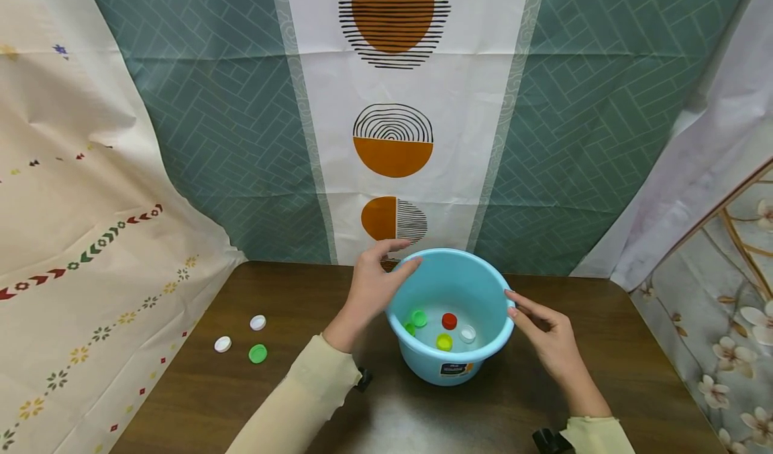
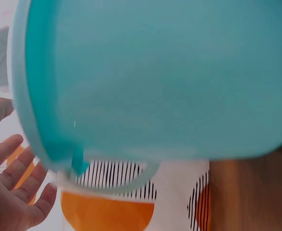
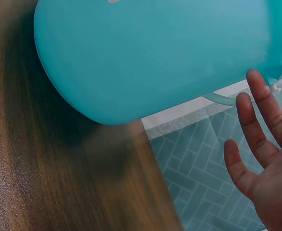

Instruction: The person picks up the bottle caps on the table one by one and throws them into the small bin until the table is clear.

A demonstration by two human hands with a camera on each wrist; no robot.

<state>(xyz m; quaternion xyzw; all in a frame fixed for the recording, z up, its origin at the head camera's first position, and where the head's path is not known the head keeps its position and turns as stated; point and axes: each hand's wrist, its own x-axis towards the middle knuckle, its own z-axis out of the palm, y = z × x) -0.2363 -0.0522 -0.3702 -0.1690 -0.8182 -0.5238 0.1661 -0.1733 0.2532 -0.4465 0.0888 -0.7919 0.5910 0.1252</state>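
Observation:
A light blue bucket [image 1: 449,256] stands on the table with several caps inside: a red cap [image 1: 449,320], a yellow cap [image 1: 443,342], a white cap [image 1: 468,334] and green ones [image 1: 419,318]. My left hand [image 1: 376,286] is at the bucket's left rim, fingers spread and relaxed; in the left wrist view the hand [image 2: 16,183] is beside the rim, and contact is unclear. On the right rim rest the fingertips of my right hand [image 1: 552,340], thumb and finger at the edge. The right wrist view has this hand [image 3: 270,159] with its other fingers loosely extended beside the bucket wall [image 3: 155,57].
Left of the bucket on the brown table [image 1: 290,400] lie two white caps [image 1: 258,322] [image 1: 222,344] and a green cap [image 1: 257,354]. A patterned cloth [image 1: 392,85] hangs behind the table, with a cream cloth [image 1: 90,239] at the left and a floral one [image 1: 725,347] at the right.

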